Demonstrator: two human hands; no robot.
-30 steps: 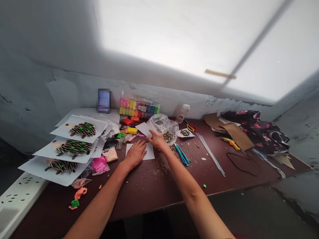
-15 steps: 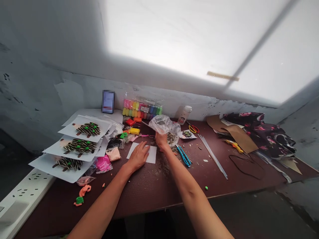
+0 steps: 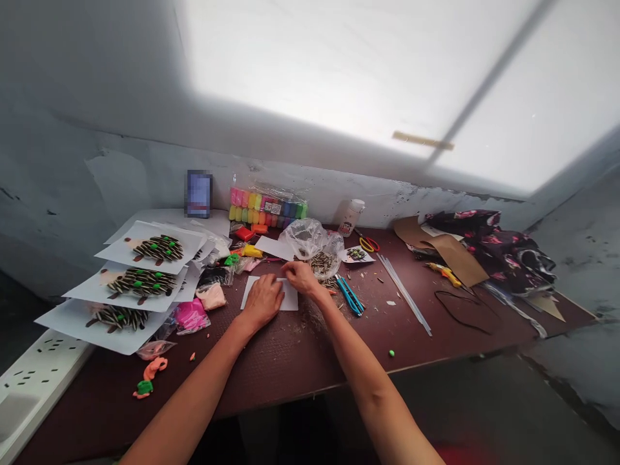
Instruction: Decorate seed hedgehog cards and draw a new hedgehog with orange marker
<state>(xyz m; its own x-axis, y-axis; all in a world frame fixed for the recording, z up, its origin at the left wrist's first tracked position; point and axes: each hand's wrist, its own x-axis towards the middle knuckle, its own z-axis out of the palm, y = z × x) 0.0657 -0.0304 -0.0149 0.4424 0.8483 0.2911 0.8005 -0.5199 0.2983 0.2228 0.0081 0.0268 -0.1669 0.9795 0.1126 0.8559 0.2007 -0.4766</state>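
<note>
My left hand [image 3: 264, 298] lies on a small white sheet of paper [image 3: 289, 298], fingers stretched forward and resting on it. My right hand [image 3: 299, 276] is at the sheet's upper right corner, thumb and fingers pinched together; anything between them is too small to make out. Just beyond it stands an open clear plastic bag [image 3: 305, 236] with striped sunflower seeds [image 3: 321, 263] in and beside it. A second white card [image 3: 275, 247] lies behind the sheet. The blue utility knife [image 3: 349, 297] is to the right of my right hand.
Stacked cards with seed hedgehogs [image 3: 140, 282] stand at left, above a white power strip [image 3: 46, 361]. Packs of coloured clay [image 3: 266, 210], a white bottle [image 3: 351, 218] and a phone [image 3: 198, 194] line the wall. Scissors [image 3: 369, 244], glue sticks [image 3: 404, 294] and a glue gun [image 3: 444, 274] lie right.
My right hand has come out of the seed bag and moved left and nearer, to the paper's upper right corner. My left hand stays on the sheet. The view has shifted slightly.
</note>
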